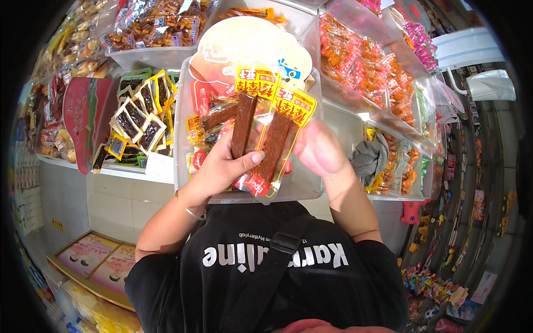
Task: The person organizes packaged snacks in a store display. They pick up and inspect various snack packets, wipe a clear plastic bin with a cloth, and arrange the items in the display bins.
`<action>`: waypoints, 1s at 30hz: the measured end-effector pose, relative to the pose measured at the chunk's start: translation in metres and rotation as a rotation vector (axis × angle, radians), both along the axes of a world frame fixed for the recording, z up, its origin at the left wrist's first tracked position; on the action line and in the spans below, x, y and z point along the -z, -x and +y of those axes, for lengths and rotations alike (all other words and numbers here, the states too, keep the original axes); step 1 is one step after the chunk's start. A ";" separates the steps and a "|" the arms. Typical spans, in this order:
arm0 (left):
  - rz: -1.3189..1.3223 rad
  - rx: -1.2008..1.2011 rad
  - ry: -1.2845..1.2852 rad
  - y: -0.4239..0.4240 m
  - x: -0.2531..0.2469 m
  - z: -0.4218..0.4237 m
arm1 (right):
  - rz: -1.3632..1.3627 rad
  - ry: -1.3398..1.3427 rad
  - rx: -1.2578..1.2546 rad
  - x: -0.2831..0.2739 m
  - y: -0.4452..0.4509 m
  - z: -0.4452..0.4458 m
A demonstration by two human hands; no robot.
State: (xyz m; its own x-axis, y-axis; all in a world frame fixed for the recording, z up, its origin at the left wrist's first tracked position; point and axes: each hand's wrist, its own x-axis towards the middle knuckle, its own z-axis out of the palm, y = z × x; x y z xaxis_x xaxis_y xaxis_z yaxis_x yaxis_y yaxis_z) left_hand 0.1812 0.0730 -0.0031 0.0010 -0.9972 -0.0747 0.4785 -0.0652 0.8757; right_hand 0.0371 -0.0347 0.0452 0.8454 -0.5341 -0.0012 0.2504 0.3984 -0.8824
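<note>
My left hand (225, 164) grips clear snack packets with yellow printed tops, its thumb laid across their front. A long brown snack stick shows inside the upright packet (243, 127), and another in the tilted packet (275, 145) to its right. My right hand (322, 147) is at the right edge of the tilted packet; its fingers are mostly hidden behind it, so its grip is unclear. Beneath both hands is a translucent plastic bin (306, 183), where more packets (195, 129) lie at the left. A cloud-shaped sign (245, 41) stands at the bin's far side, in strong glare.
Left of the bin lie packets of dark snack strips (135, 120) beside a red shaped sign (79, 120). Bins of orange-red packets (354, 62) rise at the right. A grey cloth (368, 158) rests near my right forearm. Goods hang along the aisle (452, 254).
</note>
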 end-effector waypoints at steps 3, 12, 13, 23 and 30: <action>0.091 -0.004 0.011 0.002 -0.004 0.001 | 0.057 0.163 -0.010 -0.006 -0.005 0.003; 0.044 -0.043 0.056 0.008 -0.006 -0.002 | 0.375 0.287 0.351 -0.004 -0.017 0.010; 0.015 -0.039 0.043 0.006 -0.003 -0.001 | 0.371 0.241 0.363 -0.006 -0.015 0.009; 0.050 -0.078 0.018 0.000 0.004 0.002 | 0.245 0.112 0.396 -0.019 -0.013 0.016; 0.188 -0.094 0.025 -0.002 0.003 0.002 | 0.386 0.249 0.188 -0.019 -0.011 0.011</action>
